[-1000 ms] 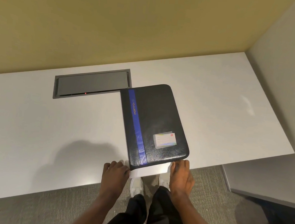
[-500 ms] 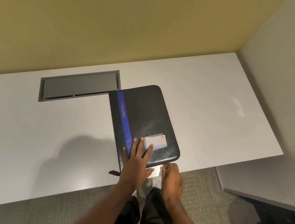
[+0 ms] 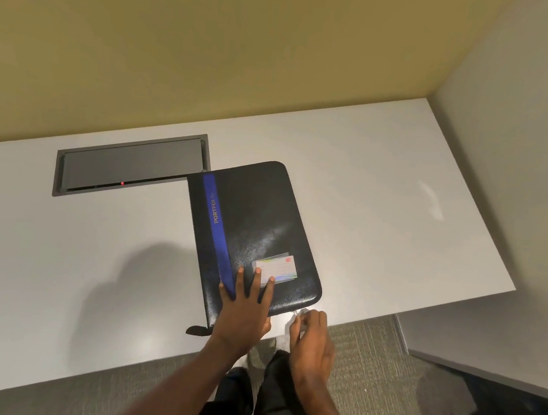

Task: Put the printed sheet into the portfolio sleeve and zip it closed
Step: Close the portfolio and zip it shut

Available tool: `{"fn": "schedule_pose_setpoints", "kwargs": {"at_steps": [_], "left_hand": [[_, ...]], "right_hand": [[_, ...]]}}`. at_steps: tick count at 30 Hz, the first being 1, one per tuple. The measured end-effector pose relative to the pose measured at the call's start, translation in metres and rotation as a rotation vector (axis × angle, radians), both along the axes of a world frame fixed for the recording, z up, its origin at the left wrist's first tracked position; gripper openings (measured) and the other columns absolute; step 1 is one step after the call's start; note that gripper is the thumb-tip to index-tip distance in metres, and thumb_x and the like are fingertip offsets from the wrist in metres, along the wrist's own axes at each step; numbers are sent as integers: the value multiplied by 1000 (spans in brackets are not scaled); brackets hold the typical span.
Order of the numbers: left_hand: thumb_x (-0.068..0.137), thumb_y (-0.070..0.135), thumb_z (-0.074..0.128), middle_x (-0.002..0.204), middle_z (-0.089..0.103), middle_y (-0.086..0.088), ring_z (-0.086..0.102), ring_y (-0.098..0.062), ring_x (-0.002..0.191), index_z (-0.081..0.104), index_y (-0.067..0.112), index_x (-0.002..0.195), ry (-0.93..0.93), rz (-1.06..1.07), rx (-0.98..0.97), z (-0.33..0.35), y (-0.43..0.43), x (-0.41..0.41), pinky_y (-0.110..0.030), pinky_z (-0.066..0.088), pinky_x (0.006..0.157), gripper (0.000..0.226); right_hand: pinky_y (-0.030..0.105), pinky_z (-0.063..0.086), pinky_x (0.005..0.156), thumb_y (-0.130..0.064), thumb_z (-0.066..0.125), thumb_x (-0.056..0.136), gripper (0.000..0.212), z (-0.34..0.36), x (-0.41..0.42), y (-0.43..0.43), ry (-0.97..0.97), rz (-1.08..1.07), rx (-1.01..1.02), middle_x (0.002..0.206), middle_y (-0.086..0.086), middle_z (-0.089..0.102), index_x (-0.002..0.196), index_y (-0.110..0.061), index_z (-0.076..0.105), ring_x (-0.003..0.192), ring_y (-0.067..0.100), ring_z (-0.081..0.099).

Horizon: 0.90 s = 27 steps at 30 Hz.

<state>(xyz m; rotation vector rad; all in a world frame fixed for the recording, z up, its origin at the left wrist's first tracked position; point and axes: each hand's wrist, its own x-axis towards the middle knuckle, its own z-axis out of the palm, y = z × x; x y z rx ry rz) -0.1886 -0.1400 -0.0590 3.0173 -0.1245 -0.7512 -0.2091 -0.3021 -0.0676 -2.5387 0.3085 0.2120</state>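
Δ vs 1 s ago: L hand went from the near edge onto the black leather-look zip portfolio w/ blue stripe. It's now flat, fingers straight + spread, pressing the cover onto the white table. The white printed sheet edge that stuck out nearside is no longer distinguishable; prob. fully inside, can't confirm. R hand is at the near-right corner, fingers curled; can't tell if it's pinching a zip pull. Small black tab sits at near-left corner. Read: insert done, zipping about to start.
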Motion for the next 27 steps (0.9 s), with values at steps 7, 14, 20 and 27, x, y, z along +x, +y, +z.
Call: {"fn": "schedule_pose_setpoints", "kwargs": {"at_steps": [7,14,20,27], "left_hand": [[77,51,77,158,40,-24,40,-57,141,44,14,152,15,10,-23,1,2,0,-80,45,92,91],[80,50,76,161,38,-22,39,-58,141,40,16,154,49,36,-46,-2,2,-1,-81,43,94,89],[76,48,79,159,41,-22,40,-57,140,43,16,152,57,64,-77,0,0,0,-81,44,93,91],[70,52,83,157,45,-18,42,-55,141,46,19,151,70,84,-97,0,0,1,-80,43,95,95]], "right_hand": [[38,54,69,-26,56,101,7,-2,48,-40,-67,-8,27,99,-10,58,98,-30,51,75,16,63],[28,42,67,-30,57,100,8,2,119,-53,4,208,-34,108,-16,57,97,-37,58,77,11,62],[31,46,68,-33,56,98,6,11,174,-31,-13,311,-26,111,-10,58,99,-32,62,80,22,66],[35,52,73,-31,52,102,12,11,226,-10,-36,409,-52,114,-5,60,103,-27,63,86,26,67]]}}
